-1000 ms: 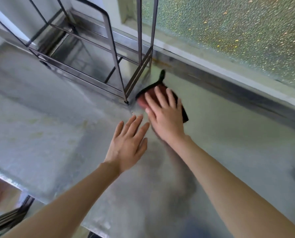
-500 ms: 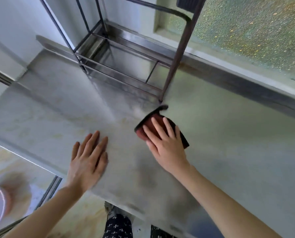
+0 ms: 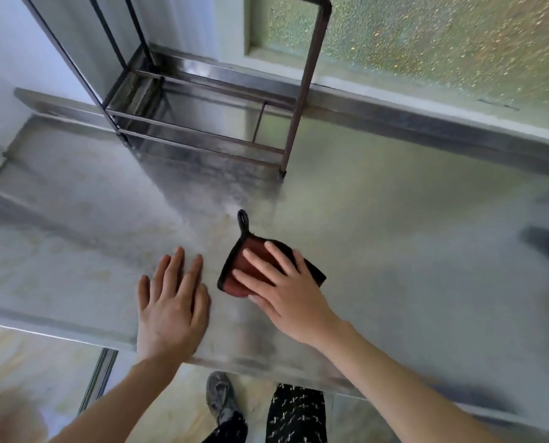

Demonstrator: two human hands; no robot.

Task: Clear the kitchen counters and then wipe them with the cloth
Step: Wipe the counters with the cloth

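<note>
A dark red cloth (image 3: 240, 266) with black edging and a black hanging loop lies flat on the steel counter (image 3: 410, 251). My right hand (image 3: 286, 292) presses down on it with spread fingers, covering its right half. My left hand (image 3: 170, 305) rests flat on the counter just left of the cloth, near the front edge, holding nothing. The counter surface looks smeared and dull around the cloth.
A bare metal rack (image 3: 202, 123) stands at the back left of the counter against the wall. A frosted window (image 3: 442, 43) runs behind the raised back edge. Below the front edge are my legs and a shoe (image 3: 220, 398) on the floor.
My right hand has drawn the cloth away from the rack's leg toward the front edge. My left hand slid back near the front edge and now sits close beside the cloth.
</note>
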